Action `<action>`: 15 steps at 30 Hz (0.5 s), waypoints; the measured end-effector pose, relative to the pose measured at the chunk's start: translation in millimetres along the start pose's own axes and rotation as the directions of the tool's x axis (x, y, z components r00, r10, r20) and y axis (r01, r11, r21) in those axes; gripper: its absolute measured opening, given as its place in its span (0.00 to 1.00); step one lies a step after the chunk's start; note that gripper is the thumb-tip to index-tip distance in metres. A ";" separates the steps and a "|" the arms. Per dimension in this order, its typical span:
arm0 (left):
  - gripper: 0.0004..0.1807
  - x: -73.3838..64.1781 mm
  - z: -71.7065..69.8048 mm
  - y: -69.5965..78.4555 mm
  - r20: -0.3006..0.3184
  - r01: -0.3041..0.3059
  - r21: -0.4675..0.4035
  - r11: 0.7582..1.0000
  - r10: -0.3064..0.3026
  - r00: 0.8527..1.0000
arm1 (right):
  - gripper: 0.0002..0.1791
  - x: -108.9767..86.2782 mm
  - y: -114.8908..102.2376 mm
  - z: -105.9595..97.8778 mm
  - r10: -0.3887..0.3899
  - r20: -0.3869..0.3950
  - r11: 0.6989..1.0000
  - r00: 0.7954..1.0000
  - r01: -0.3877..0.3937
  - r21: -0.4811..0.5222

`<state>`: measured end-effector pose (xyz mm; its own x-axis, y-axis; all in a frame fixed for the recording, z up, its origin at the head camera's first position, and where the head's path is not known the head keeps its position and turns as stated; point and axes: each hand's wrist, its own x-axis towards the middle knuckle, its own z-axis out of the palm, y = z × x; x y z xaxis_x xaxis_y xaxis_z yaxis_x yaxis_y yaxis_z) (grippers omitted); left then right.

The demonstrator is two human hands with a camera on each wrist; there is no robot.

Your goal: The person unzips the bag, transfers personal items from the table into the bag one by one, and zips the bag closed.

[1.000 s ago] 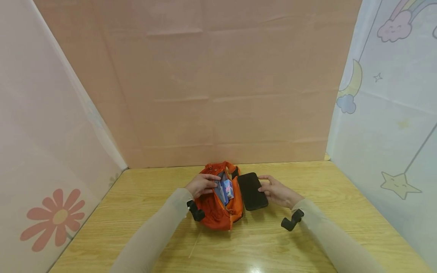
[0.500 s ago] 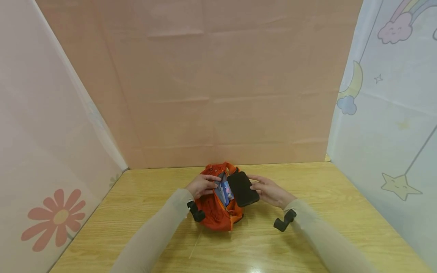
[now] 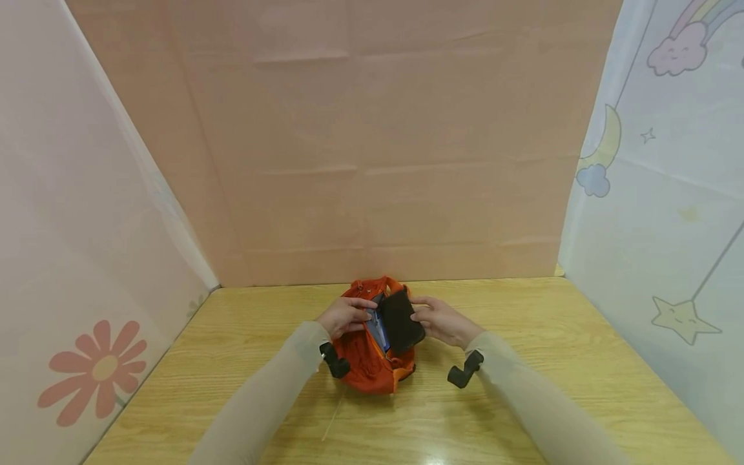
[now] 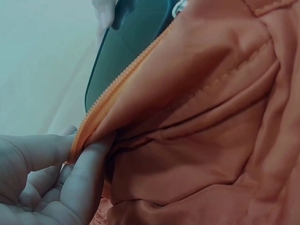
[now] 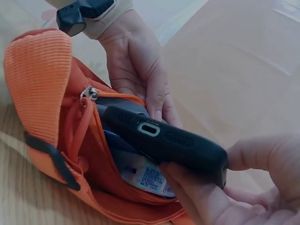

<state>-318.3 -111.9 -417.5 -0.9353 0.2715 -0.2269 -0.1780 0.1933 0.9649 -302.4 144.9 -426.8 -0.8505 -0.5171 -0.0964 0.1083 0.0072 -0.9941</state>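
An orange-red bag lies on the table with its zip undone. My left hand pinches the zipped edge of the opening between thumb and fingers. Over the mouth of the bag, my right hand holds a black smartphone by its right side. Its charging port faces the right wrist camera. Inside, beneath the phone, a pack with printed text and something blue show. The phone covers much of the opening.
The bag has a wide orange strap with a black buckle. Below the bag, a thin pale string lies on the wooden table. A pink-brown cloth hangs behind, with patterned cloths at both sides.
My right hand has carried the phone leftward, from beside the bag to over its opening, hiding the pack inside. My left hand keeps its grip on the edge.
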 end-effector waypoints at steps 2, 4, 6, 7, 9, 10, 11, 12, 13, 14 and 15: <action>0.18 0.3 0.3 -0.5 0.004 -0.001 0.002 1.000 0.001 1.000 | 0.35 2.1 -0.6 1.5 0.006 0.005 1.000 1.000 -0.006 0.002; 0.18 0.6 0.6 -0.8 0.006 0.002 -0.001 1.000 -0.002 1.000 | 0.38 3.9 -1.5 2.8 0.010 0.019 1.000 1.000 -0.010 0.003; 0.18 0.7 0.7 -0.8 0.007 0.003 -0.002 1.000 -0.003 1.000 | 0.40 5.3 -2.2 3.9 0.012 0.030 1.000 0.999 -0.012 0.002; 0.18 0.8 0.8 -1.0 0.009 0.001 0.001 1.000 -0.001 1.000 | 0.41 5.7 -2.5 4.4 0.017 0.035 1.000 0.999 -0.017 0.007; 0.19 0.8 1.0 -1.2 0.011 -0.006 0.009 1.000 0.006 1.000 | 0.43 5.8 -2.9 4.8 0.025 0.042 1.000 0.999 -0.025 0.006; 0.19 0.8 1.1 -1.1 0.011 -0.005 0.009 1.000 0.005 1.000 | 0.44 5.5 -3.1 4.8 0.027 0.047 1.000 0.999 -0.028 0.005; 0.19 0.6 1.2 -1.1 0.011 -0.007 0.013 1.000 0.007 1.000 | 0.45 4.9 -3.3 4.7 0.032 0.053 0.999 0.998 -0.032 -0.002; 0.19 0.4 1.2 -1.0 0.010 -0.004 0.011 1.000 0.004 1.000 | 0.45 4.0 -3.6 4.3 0.033 0.065 0.999 0.997 -0.032 -0.011; 0.19 0.1 1.2 -1.1 0.010 -0.006 0.015 1.000 0.006 1.000 | 0.46 3.1 -3.9 4.1 0.042 0.073 0.999 0.996 -0.041 -0.015; 0.19 -0.2 1.3 -1.0 0.009 -0.005 0.014 1.000 0.004 1.000 | 0.47 1.9 -4.4 4.0 0.046 0.086 0.999 0.995 -0.044 -0.022; 0.19 -0.2 1.2 -1.0 0.007 -0.002 0.011 1.000 0.001 1.000 | 0.48 0.7 -4.8 3.8 0.051 0.098 0.998 0.994 -0.049 -0.030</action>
<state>-317.6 -110.9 -418.5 -0.9336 0.2779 -0.2263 -0.1732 0.2031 0.9637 -301.6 141.3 -421.9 -0.7896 -0.5970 -0.1420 0.1343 0.0577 -0.9893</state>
